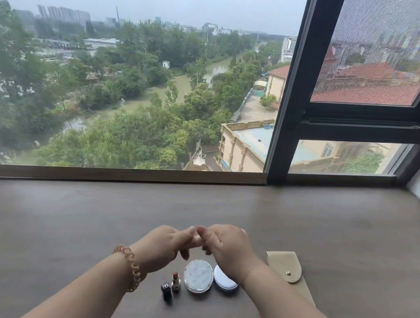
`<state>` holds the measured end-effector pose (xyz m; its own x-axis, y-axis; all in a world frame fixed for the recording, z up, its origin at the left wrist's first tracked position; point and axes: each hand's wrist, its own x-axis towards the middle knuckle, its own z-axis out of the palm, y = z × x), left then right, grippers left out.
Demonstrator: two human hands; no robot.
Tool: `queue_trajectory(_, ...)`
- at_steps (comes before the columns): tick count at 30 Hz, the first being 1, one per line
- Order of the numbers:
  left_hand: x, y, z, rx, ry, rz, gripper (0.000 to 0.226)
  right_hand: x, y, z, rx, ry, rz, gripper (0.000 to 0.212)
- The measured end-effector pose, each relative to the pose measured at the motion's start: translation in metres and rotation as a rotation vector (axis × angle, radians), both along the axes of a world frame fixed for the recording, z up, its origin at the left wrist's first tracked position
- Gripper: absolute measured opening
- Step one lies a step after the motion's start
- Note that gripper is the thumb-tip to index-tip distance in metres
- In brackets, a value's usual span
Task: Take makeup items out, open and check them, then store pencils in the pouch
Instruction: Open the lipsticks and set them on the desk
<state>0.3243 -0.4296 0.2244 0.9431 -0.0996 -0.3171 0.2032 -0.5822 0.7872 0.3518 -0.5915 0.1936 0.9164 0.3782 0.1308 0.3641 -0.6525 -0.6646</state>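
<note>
Grey sill (67, 221) by the window (286, 115) — left hand (166, 245) and right hand (225, 246) meet above it, fingers curled on what I cannot tell, and a dropping wrist could topple the uncapped lipstick (176, 281) at 6 o'clock; the pouch (287, 266) lies at 3 o'clock.

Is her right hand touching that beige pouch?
Apart. The head view shows bare table between the right hand and the pouch.
</note>
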Motion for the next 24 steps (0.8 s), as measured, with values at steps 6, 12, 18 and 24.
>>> queue_trajectory(6, 0.003, 0.013, -0.008, 0.063, -0.009, 0.014, 0.053, -0.002, -0.001, -0.004, 0.06, 0.165, 0.044, 0.03)
queue_trajectory(12, 0.011, 0.015, -0.01, 0.135, -0.098, 0.002, 0.055, 0.004, 0.005, -0.007, 0.106, 0.179, -0.022, 0.038)
queue_trajectory(18, 0.014, 0.013, -0.013, 0.166, -0.103, -0.01, 0.055, 0.008, 0.005, -0.006, 0.013, 0.114, -0.067, 0.05)
queue_trajectory(24, 0.018, 0.014, -0.015, 0.175, -0.082, 0.003, 0.055, 0.011, 0.006, -0.009, 0.14, 0.238, -0.033, 0.028)
